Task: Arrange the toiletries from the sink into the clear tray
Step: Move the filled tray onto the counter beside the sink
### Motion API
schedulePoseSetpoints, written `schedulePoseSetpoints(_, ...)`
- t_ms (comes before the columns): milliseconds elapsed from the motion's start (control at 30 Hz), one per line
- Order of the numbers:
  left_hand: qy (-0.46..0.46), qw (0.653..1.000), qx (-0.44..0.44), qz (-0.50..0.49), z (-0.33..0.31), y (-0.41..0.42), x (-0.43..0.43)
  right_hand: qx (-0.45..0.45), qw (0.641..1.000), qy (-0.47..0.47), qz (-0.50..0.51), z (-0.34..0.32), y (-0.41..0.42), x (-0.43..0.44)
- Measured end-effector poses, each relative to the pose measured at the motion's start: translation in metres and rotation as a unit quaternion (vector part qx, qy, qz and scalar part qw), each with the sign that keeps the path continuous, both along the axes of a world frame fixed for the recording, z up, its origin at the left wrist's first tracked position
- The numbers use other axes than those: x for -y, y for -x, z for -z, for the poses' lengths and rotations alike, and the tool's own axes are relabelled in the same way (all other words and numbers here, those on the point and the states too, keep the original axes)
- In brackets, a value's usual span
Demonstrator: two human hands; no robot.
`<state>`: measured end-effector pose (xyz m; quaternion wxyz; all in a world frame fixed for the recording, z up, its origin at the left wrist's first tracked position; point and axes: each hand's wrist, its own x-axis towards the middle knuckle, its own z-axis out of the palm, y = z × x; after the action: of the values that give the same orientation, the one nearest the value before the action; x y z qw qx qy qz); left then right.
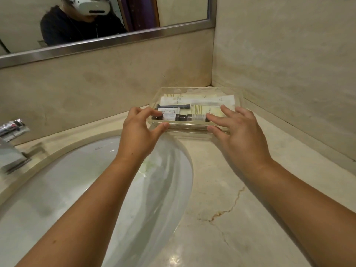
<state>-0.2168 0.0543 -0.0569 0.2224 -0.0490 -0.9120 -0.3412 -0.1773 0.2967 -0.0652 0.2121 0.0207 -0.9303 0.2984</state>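
Sitting at about 1 o'clock from the sink (96, 180), the tray (186, 127) is tucked into the counter (240, 199) corner and already holds the toiletries. Pale sachets (192, 98) lie flat at its 12 o'clock side, with a dark comb (174, 106) and a small tube (169, 109) in the middle. Two dark bottles (194, 117) lie end to end along the 6 o'clock wall. No toiletries show in the sink.

The left hand (137, 130) is at the tray's 8 o'clock corner, fingers bent, thumb on the outside of the near wall and forefinger over the left bottle's end. Whether it pinches anything I cannot tell. The right hand (238, 135) is at 4 o'clock, fingers straight and spread. Its forefinger tip is at the right bottle's end, and its thumb is by the near rim.

The bottles are probably light, hard and round, so they would roll. Pressing in from both ends should steady them against the wall. The sachets look thin and limp and are best lifted by an edge. The tray looks stiff but smooth, so it probably slides easily on polished stone. Taking it by two opposite walls seems safest.
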Motion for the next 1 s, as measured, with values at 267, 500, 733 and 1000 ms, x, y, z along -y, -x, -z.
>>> schedulePoseSetpoints(267, 0.044, 0.999, -0.016, -0.008, -0.006, -0.016, -0.001, 0.03, 0.998, -0.056, -0.005, -0.012, 0.009, -0.013)
schedulePoseSetpoints(500, -0.023, 0.999, 0.022, 0.017, -0.009, -0.04, -0.008, 0.041, 0.993, -0.106, 0.039, -0.022, 0.016, -0.023)
schedulePoseSetpoints(733, -0.078, 0.997, 0.01, 0.024, -0.007, -0.042, -0.007, 0.088, 0.989, -0.122, 0.008, -0.018, -0.012, 0.03)
schedulePoseSetpoints(1000, -0.084, 0.996, 0.015, 0.026, -0.009, -0.021, -0.015, 0.122, 0.982, -0.134, -0.05, -0.006, 0.029, 0.015)
